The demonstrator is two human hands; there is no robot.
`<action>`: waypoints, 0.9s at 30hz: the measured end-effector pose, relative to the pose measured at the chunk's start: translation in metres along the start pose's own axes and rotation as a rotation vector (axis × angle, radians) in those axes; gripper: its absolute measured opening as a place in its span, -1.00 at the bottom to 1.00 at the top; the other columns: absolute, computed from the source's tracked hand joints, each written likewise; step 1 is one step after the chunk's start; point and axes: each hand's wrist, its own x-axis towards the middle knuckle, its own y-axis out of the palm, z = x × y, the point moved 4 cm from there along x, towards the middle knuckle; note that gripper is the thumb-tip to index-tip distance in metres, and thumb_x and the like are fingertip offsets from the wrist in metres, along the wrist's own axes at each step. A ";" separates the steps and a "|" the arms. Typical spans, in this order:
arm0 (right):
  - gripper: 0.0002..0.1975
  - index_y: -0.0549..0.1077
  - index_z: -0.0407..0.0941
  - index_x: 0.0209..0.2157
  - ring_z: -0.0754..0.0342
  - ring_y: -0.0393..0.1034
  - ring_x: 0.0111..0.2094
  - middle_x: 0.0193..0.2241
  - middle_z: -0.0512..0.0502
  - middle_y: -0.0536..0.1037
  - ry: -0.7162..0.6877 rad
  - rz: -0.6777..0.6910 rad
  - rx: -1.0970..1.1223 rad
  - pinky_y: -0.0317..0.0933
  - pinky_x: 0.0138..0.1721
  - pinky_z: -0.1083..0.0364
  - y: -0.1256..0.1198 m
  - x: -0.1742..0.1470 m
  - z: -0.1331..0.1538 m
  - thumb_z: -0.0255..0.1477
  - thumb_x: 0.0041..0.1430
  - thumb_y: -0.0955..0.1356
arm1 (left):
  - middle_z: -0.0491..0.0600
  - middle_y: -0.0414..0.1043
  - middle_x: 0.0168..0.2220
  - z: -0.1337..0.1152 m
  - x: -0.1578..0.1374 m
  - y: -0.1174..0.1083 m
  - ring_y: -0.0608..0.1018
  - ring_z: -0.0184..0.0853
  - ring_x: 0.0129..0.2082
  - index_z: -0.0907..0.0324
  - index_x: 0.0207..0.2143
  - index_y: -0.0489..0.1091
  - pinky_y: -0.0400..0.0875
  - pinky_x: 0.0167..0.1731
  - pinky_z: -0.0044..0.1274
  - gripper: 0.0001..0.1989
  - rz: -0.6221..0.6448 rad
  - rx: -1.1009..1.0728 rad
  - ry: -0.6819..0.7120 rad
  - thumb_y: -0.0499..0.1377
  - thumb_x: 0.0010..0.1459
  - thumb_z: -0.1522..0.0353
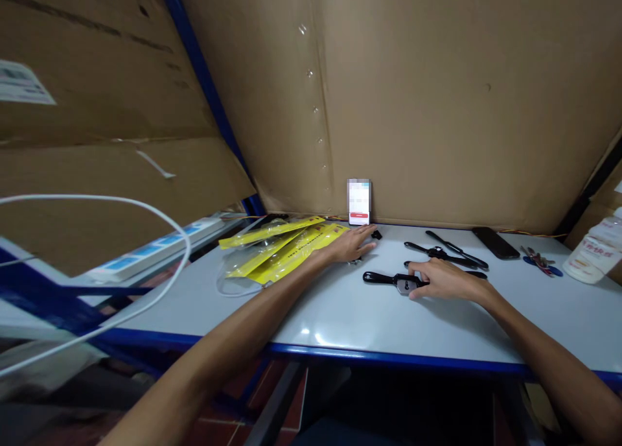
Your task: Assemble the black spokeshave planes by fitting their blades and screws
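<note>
My left hand (354, 244) lies low over the table below the upright phone (359, 203), fingers stretched out. Beside its fingertips is a small black piece (376, 234), and a little metal part peeks out under the palm. With thumb and fingers, my right hand (440, 279) grips a black spokeshave (381, 278) with a grey metal plate at its middle; it rests flat on the table. Just beyond that hand, more black spokeshaves (457, 247) lie at an angle, partly hidden by it.
Yellow-and-clear plastic packages (291, 255) lie left of my left arm. A dark phone (495, 243), keys (538, 260) and a white bottle (595, 250) stand or lie on the right. A power strip (158, 248) and a white cable (182, 238) are at left. Cardboard (437, 109) walls the back.
</note>
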 end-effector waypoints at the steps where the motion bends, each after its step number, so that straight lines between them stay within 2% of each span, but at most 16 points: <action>1: -0.61 0.48 -0.05 -0.12 0.01 0.34 -0.39 -0.39 -0.06 0.52 0.001 -0.004 -0.006 -0.03 -0.44 0.11 0.000 0.000 0.000 -0.10 0.11 0.45 | 0.19 0.08 0.41 -0.002 0.003 0.005 0.16 -0.08 0.40 0.21 0.40 0.02 0.05 0.32 -0.24 -0.38 0.038 -0.015 0.004 -0.07 0.41 0.10; 4: -0.61 0.48 -0.05 -0.12 0.01 0.35 -0.39 -0.39 -0.05 0.52 0.004 -0.006 -0.013 -0.02 -0.44 0.11 -0.001 0.000 0.000 -0.11 0.11 0.44 | 0.25 0.12 0.39 -0.004 0.010 0.011 0.22 0.00 0.37 0.26 0.38 0.07 0.06 0.30 -0.17 -0.38 0.099 -0.039 -0.010 -0.14 0.43 0.09; 7: -0.62 0.47 -0.04 -0.13 0.02 0.34 -0.40 -0.39 -0.04 0.52 0.001 -0.007 -0.006 -0.03 -0.44 0.10 -0.001 -0.001 0.000 -0.11 0.12 0.44 | 0.19 0.30 0.30 -0.011 0.009 0.001 0.35 -0.04 0.29 0.21 0.33 0.18 0.18 0.23 -0.26 -0.44 0.083 -0.052 0.006 -0.14 0.43 0.13; 10: -0.65 0.46 -0.04 -0.16 0.02 0.33 -0.41 -0.41 -0.03 0.51 -0.005 -0.012 0.003 -0.03 -0.45 0.10 -0.001 -0.001 0.001 -0.12 0.12 0.44 | 0.08 0.49 0.15 -0.028 -0.003 -0.012 0.45 -0.10 0.18 0.14 0.36 0.16 0.29 0.13 -0.34 -0.48 0.092 -0.084 0.087 -0.04 0.40 0.26; 13: -0.66 0.46 -0.04 -0.18 0.02 0.32 -0.41 -0.41 -0.03 0.50 -0.007 -0.012 0.008 -0.03 -0.44 0.09 -0.001 0.000 0.002 -0.13 0.10 0.45 | 0.06 0.53 0.11 -0.053 -0.014 -0.018 0.49 -0.16 0.09 0.12 0.37 0.16 0.35 0.05 -0.39 -0.41 0.134 -0.141 0.195 0.02 0.29 0.45; 17: -0.66 0.46 -0.04 -0.17 0.03 0.31 -0.41 -0.41 -0.03 0.49 0.009 -0.012 0.008 -0.02 -0.43 0.09 -0.001 0.000 0.001 -0.15 0.10 0.45 | 0.13 0.56 -0.02 -0.072 -0.016 -0.017 0.57 -0.20 -0.10 0.17 0.29 0.29 0.40 -0.11 -0.43 -0.41 0.099 -0.104 0.181 0.04 0.20 0.56; 19: -0.66 0.46 -0.04 -0.16 0.03 0.31 -0.41 -0.41 -0.03 0.49 0.007 -0.012 0.007 -0.02 -0.43 0.08 -0.001 0.000 0.001 -0.15 0.10 0.45 | 0.13 0.55 -0.06 -0.072 -0.014 -0.015 0.57 -0.22 -0.14 0.19 0.22 0.37 0.39 -0.14 -0.46 -0.45 0.076 -0.076 0.182 0.05 0.19 0.57; 22: -0.66 0.47 -0.04 -0.16 0.03 0.30 -0.42 -0.44 -0.03 0.47 0.003 -0.011 0.011 -0.04 -0.44 0.08 -0.001 0.000 0.002 -0.15 0.10 0.45 | 0.08 0.54 -0.15 -0.065 -0.011 -0.010 0.55 -0.25 -0.19 0.19 -0.01 0.51 0.37 -0.18 -0.49 -0.64 0.088 -0.061 0.155 0.09 0.19 0.54; 24: -0.66 0.47 -0.04 -0.17 0.04 0.30 -0.43 -0.44 -0.02 0.47 0.006 -0.013 0.017 -0.05 -0.45 0.08 -0.001 0.000 0.002 -0.15 0.09 0.46 | 0.04 0.51 -0.21 -0.059 -0.010 -0.008 0.53 -0.26 -0.23 0.18 -0.13 0.52 0.35 -0.22 -0.51 -0.77 0.095 -0.064 0.116 0.14 0.19 0.49; 27: -0.66 0.47 -0.04 -0.17 0.04 0.29 -0.44 -0.45 -0.03 0.47 0.012 -0.011 0.020 -0.06 -0.45 0.09 -0.001 0.000 0.002 -0.15 0.10 0.45 | 0.04 0.47 -0.21 -0.053 -0.011 -0.008 0.50 -0.27 -0.28 0.19 -0.20 0.49 0.32 -0.28 -0.51 -0.85 0.081 -0.072 0.071 0.18 0.17 0.45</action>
